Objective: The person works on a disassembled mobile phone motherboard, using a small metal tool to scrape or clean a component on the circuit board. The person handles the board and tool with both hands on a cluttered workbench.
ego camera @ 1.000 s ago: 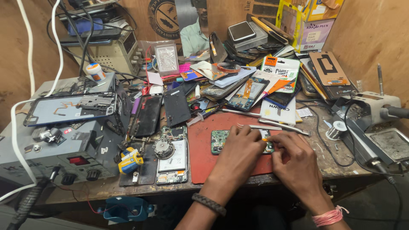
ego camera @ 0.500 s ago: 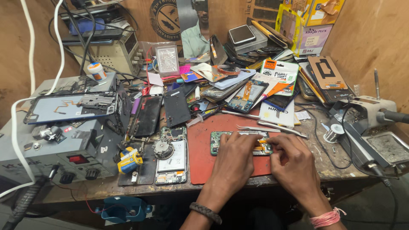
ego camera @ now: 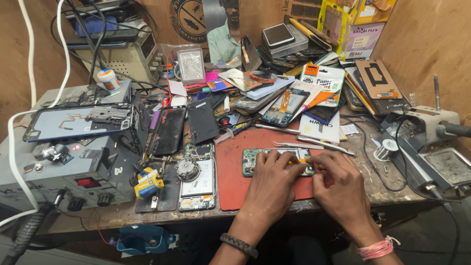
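An opened phone (ego camera: 251, 161) with a green circuit board lies flat on a red work mat (ego camera: 230, 167) at the bench's front. My left hand (ego camera: 272, 179) rests on the phone's middle, fingers pressing down on it. My right hand (ego camera: 338, 184) sits at the phone's right end, fingertips pinched against its edge. What the fingertips grip is hidden. Metal tweezers (ego camera: 299, 145) lie just beyond the phone.
A second opened phone (ego camera: 198, 179) and a yellow tape roll (ego camera: 148, 181) lie left of the mat. A grey power supply (ego camera: 64, 167) fills the left side. A soldering stand (ego camera: 427, 127) and solder spool (ego camera: 385, 149) sit on the right. Phone parts and boxes crowd the back.
Both hands have stayed on the opened phone, with only small shifts of the fingers. The view has moved slightly.
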